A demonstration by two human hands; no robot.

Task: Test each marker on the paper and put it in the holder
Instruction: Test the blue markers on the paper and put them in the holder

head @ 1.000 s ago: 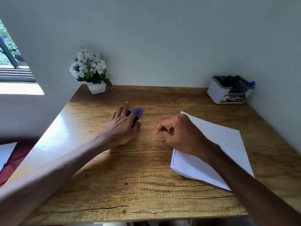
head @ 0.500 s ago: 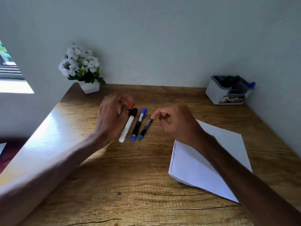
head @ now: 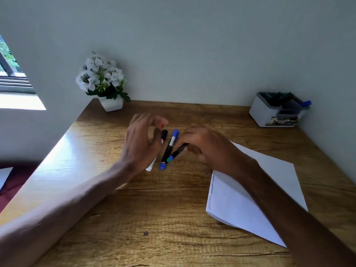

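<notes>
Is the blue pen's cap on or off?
On. The black marker with blue ends lies flat on the wooden desk with its blue cap covering the far tip; no bare tip shows.

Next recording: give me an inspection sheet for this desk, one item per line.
Surface: wooden desk, grain cracks visible.
Job's things: three markers lie side by side; blue-capped marker in the middle, green-tipped marker to its right, white marker mostly hidden. Paper has scribbles along its left edge. Holder at back right already contains markers.
Clutter: flower pot at back left.
Hands: left hand above the white marker; right hand at the green-tipped marker, grip unclear.
Cables: nothing seen.
Surroundings: plain wall, window at left.
</notes>
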